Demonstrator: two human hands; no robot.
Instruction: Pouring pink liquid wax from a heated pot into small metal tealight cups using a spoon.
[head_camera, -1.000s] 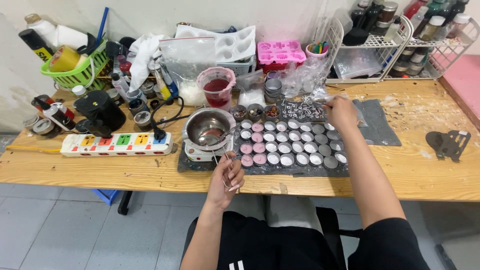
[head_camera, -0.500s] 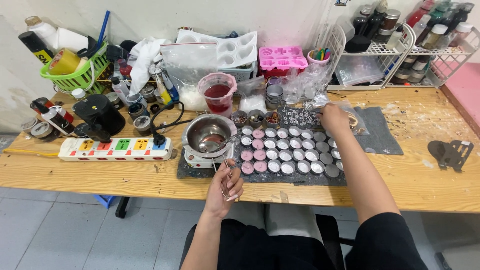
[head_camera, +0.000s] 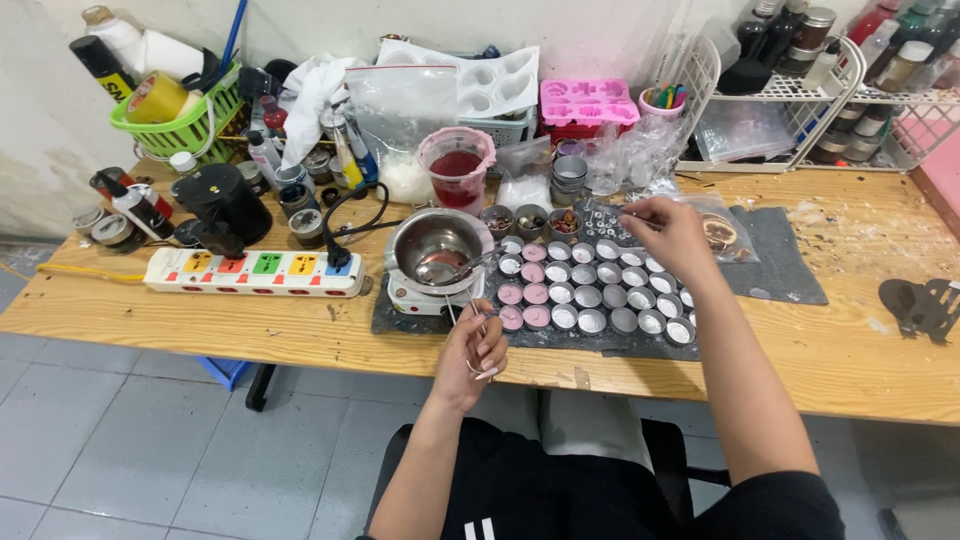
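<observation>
Our left hand (head_camera: 470, 350) has drawn back toward us, off the round steel melting pot (head_camera: 432, 243), its grip pinched on thin metal tweezers (head_camera: 462, 312) near the table (head_camera: 300, 340) edge. Right of that pot, our right hand (head_camera: 668, 228) stays over the rows of small round tin cups (head_camera: 590, 295), fingertips closed on something too small to tell, so the placing goes on.

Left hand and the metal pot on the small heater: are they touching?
Apart. The head view shows the left hand at the table's front edge, holding thin metal tweezers, with dark mat visible between it and the metal pot.
</observation>
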